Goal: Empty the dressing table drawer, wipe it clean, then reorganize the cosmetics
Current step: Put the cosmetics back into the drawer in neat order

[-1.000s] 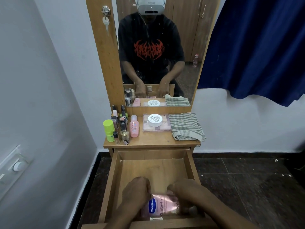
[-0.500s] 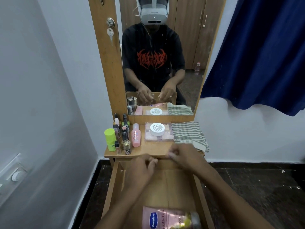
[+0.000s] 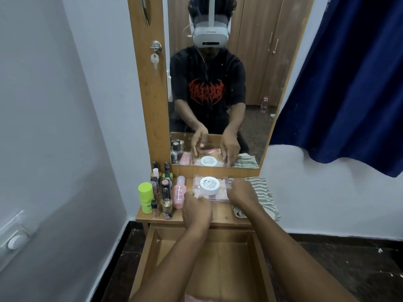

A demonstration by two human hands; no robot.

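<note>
The wooden drawer (image 3: pixel 150 258) stands pulled open below the table top, and a pink lotion bottle (image 3: pixel 201 299) lies at its near edge, mostly cut off by the frame. On the table top (image 3: pixel 220 216) sits a clear pink palette box (image 3: pixel 220 196) with a white jar (image 3: pixel 209 184) on it. My left hand (image 3: pixel 196 207) grips the box's left front edge. My right hand (image 3: pixel 241 192) grips its right edge. The mirror shows my fingers on both sides of the box.
Left of the box stand a pink bottle (image 3: pixel 179 195), a lime-green bottle (image 3: pixel 145 197) and several lipsticks and small bottles (image 3: pixel 164 190). A striped cloth (image 3: pixel 267 197) lies folded at the right. Blue curtain (image 3: pixel 349 83) hangs at the right; a white wall is close on the left.
My hands left the lotion bottle lying in the drawer, rose to the table top and closed on the sides of the palette box. The camera tilted up.
</note>
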